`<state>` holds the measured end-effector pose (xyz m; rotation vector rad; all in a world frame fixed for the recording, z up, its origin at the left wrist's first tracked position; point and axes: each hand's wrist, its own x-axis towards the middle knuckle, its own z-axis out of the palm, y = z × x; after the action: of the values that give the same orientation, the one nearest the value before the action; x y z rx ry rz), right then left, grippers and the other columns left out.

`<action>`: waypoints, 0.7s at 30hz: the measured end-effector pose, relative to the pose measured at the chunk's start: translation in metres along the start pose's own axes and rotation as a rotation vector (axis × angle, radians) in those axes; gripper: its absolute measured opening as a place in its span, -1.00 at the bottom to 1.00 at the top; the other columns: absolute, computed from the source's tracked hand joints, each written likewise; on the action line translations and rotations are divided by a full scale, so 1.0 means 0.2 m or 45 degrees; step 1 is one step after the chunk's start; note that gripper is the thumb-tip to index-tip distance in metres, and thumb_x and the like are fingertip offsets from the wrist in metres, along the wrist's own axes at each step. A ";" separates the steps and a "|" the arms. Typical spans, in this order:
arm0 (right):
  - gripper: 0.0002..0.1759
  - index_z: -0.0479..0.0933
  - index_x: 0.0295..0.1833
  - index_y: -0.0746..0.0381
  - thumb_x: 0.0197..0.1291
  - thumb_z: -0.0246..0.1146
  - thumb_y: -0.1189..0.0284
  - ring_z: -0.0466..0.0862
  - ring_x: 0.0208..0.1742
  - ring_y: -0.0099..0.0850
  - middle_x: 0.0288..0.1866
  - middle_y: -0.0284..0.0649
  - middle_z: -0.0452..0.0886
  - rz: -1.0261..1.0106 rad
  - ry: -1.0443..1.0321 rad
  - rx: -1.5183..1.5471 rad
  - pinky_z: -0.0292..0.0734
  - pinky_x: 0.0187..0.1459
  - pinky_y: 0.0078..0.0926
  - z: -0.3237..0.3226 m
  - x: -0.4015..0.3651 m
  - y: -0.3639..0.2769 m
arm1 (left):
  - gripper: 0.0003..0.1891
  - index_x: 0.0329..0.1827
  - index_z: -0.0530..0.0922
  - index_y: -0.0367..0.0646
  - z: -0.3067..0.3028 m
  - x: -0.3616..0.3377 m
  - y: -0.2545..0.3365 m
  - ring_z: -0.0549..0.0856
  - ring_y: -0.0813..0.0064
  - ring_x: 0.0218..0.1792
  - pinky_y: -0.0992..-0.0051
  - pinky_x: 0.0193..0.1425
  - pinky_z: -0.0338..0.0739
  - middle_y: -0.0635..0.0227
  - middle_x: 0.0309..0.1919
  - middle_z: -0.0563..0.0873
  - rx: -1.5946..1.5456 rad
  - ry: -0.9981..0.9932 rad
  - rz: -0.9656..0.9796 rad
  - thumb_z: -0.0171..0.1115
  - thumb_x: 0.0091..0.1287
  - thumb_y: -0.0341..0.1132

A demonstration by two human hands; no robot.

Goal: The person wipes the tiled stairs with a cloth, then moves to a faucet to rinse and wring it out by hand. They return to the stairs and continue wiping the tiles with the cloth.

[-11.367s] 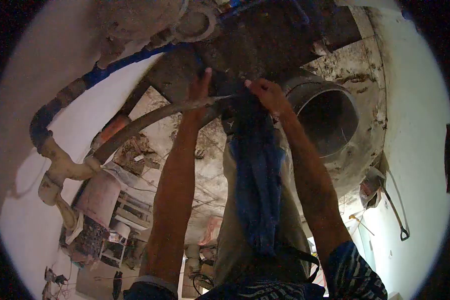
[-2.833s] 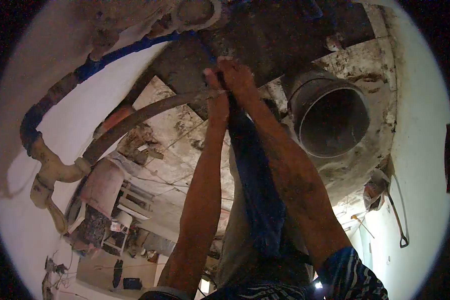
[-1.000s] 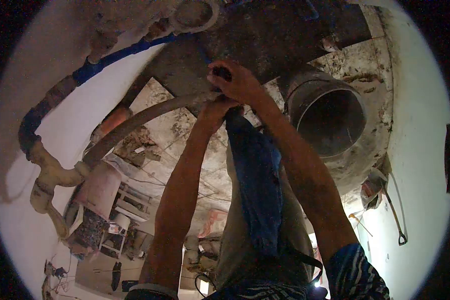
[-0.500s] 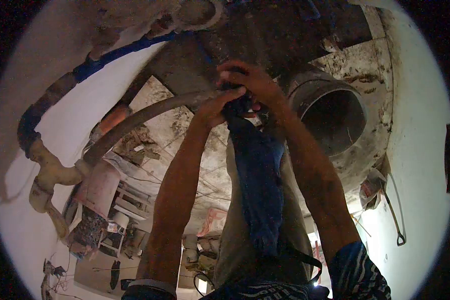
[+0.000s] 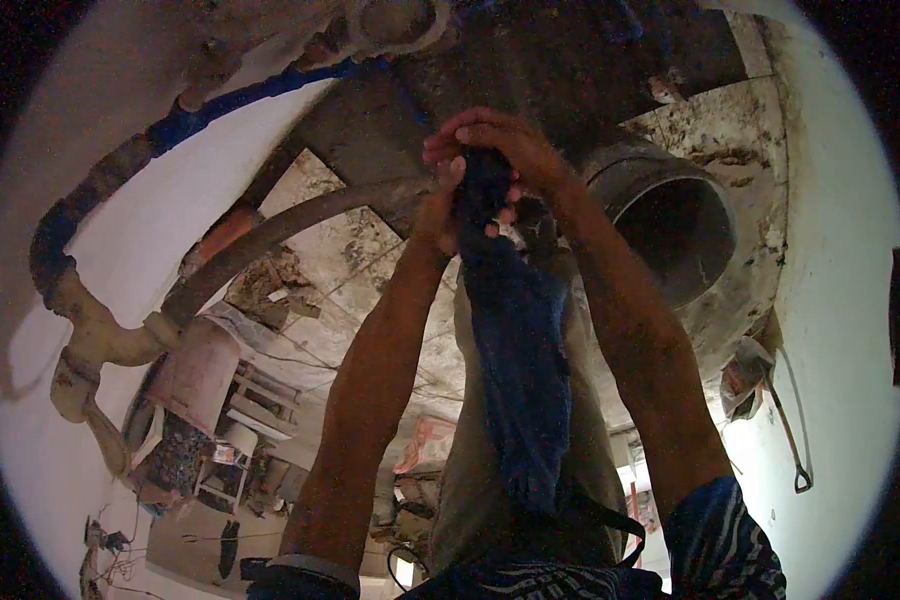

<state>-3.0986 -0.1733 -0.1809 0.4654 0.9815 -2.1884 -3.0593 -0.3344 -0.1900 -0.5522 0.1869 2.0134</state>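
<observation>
My left hand (image 5: pixel 441 205) and my right hand (image 5: pixel 515 145) meet near the top middle, closed around the dark upper end of a long blue cloth (image 5: pixel 520 350). The cloth runs from my hands down over my legs toward my waist. My right hand's fingers curl over the top of this end, crossing to the left hand's fingertips. Some left fingertips show on the right of the bunched dark part. Poor light hides details between the palms.
A wide round pipe or drum (image 5: pixel 675 240) opens right of my right forearm. A curved grey hose (image 5: pixel 300 225) and elbowed pipe fittings (image 5: pixel 110 340) lie left. A shovel (image 5: pixel 790 445) leans on the right wall. A dark slab (image 5: pixel 570 80) lies ahead; a chair (image 5: pixel 260 400) stands behind left.
My left hand has moved up and turned more upright against the cloth. My right hand has shifted slightly, its fingers now closed over the cloth's upper end.
</observation>
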 end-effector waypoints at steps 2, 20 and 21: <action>-0.66 0.55 0.16 0.37 0.46 0.22 0.35 0.73 0.16 -0.28 0.09 -0.06 0.72 -0.058 0.015 -0.123 0.65 0.17 -0.32 -0.02 0.03 0.03 | -0.22 0.25 0.47 -0.28 -0.07 0.00 -0.01 0.63 0.38 -0.46 0.52 -0.47 0.57 0.15 -0.11 0.66 -0.126 -0.212 -0.040 0.06 0.44 0.37; -0.54 0.53 0.27 0.27 0.41 0.30 0.22 0.68 0.22 -0.28 0.08 -0.13 0.72 -0.025 -0.311 -0.267 0.55 0.27 -0.35 -0.10 0.14 0.12 | -0.67 0.18 0.41 -0.28 -0.01 -0.05 -0.04 0.46 0.65 -0.63 0.64 -0.65 0.44 0.32 -0.31 0.53 -0.526 -0.220 0.012 0.13 0.51 -0.24; -0.54 0.53 0.27 0.28 0.41 0.31 0.23 0.68 0.22 -0.28 0.09 -0.12 0.72 0.221 -0.178 -0.162 0.55 0.27 -0.35 -0.09 0.15 0.11 | -0.68 0.16 0.42 -0.26 -0.03 -0.05 -0.03 0.45 0.66 -0.64 0.65 -0.66 0.41 0.38 -0.36 0.51 -0.472 -0.214 -0.023 0.13 0.50 -0.23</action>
<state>-3.1019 -0.1841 -0.2201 0.3211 0.9599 -1.9623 -3.0490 -0.3423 -0.1901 -0.6068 -0.2981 2.0765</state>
